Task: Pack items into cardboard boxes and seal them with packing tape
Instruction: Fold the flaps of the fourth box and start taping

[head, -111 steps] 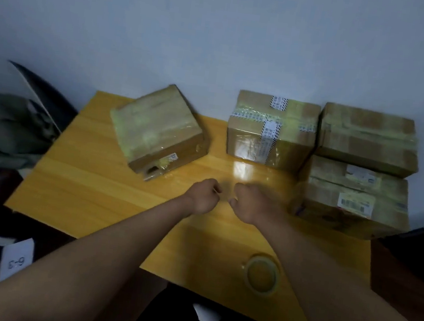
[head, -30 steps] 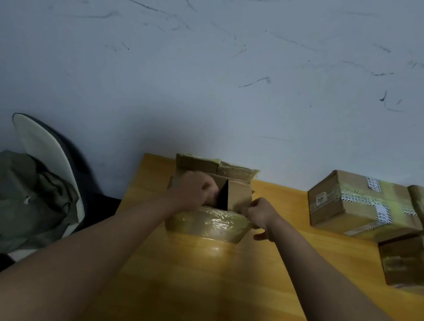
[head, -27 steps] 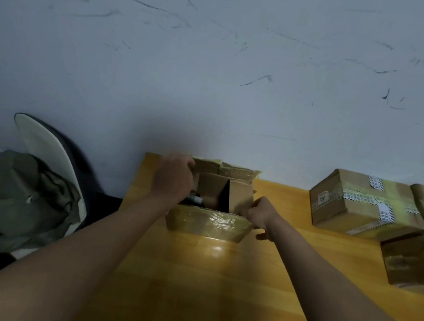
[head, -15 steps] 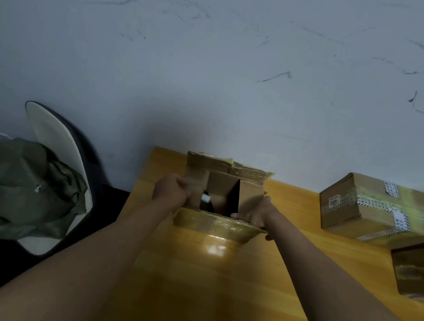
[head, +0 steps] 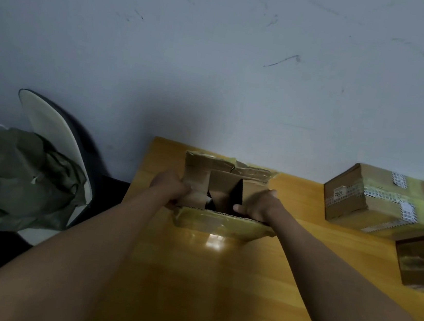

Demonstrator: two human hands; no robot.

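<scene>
While both hands work at its top, the open cardboard box (head: 223, 202) sits at the far edge of the yellow wooden table (head: 216, 282), close against the pale wall (head: 217, 66). The left hand (head: 169, 188) has its fingers curled round the box's left flap, and the right hand (head: 257, 206) grips the right flap with its thumb lying along the near rim. Between the 2 hands the inner flaps stand partly raised, leaving a dark gap into the box. A small pale object shows just inside that gap by the left hand; what it is cannot be told, and the rest of the contents are hidden in shadow.

Seen from above, the box's long axis runs left to right, parallel to the wall, with its opening facing up. Its near face is wrapped in glossy clear tape. The back flap stands upright near the wall.

On the near side of the box lies a broad stretch of bare tabletop between the forearms. The table's left edge runs just beside the box's left side. To the right, well apart, a taped box (head: 383, 201) with white labels sits at an angle, and another brown box (head: 421, 260) lies nearer, cut by the picture's edge. Left of the table, a chair (head: 52, 134) carries an olive-green garment (head: 19, 178).
</scene>
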